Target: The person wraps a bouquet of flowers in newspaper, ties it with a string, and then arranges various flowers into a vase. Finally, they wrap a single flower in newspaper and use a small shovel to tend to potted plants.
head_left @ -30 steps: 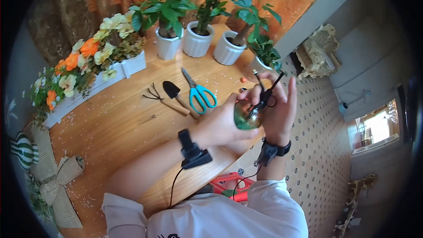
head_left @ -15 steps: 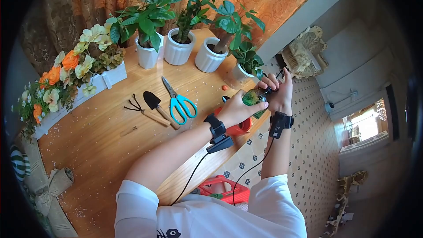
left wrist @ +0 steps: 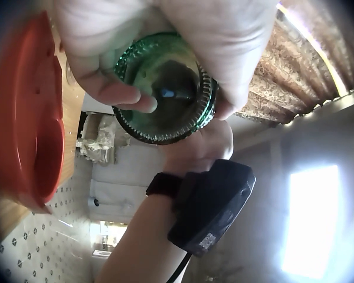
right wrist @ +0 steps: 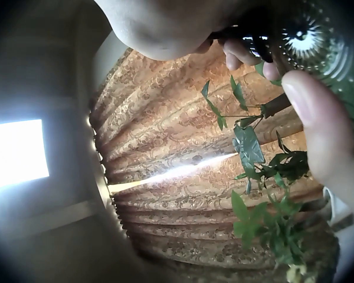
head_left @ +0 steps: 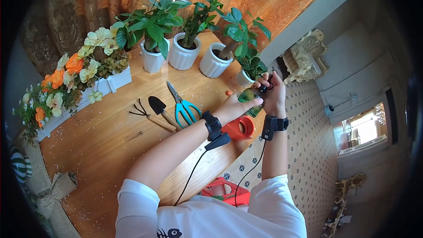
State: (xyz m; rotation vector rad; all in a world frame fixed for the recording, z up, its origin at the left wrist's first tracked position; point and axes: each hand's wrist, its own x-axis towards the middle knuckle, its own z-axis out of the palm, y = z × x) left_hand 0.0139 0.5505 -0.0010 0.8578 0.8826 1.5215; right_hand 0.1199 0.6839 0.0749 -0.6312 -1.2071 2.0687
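My left hand (head_left: 233,107) grips a green glass spray bottle (left wrist: 177,121) around its body, thumb on one side and fingers on the other. Its ribbed, round base faces the left wrist view. My right hand (head_left: 276,98) is curled about the black spray head (head_left: 263,88) at the bottle's top, which the fingers partly hide. The bottle is held in the air by the table's right edge, above a red plastic container (head_left: 246,128). In the right wrist view, the clear glass shoulder (right wrist: 304,38) shows beside the left thumb (right wrist: 318,118).
Scissors (head_left: 187,111), a small trowel (head_left: 157,105) and a hand rake (head_left: 143,110) lie on the wooden table (head_left: 110,150). Potted plants in white pots (head_left: 185,53) line the back; a flower box (head_left: 105,86) stands at the left. A red stool (head_left: 227,189) is below the table edge.
Both hands have carried the bottle away from my body. The right fingers, spread beside the spray head earlier, are now curled about it. The red container has come into view below.
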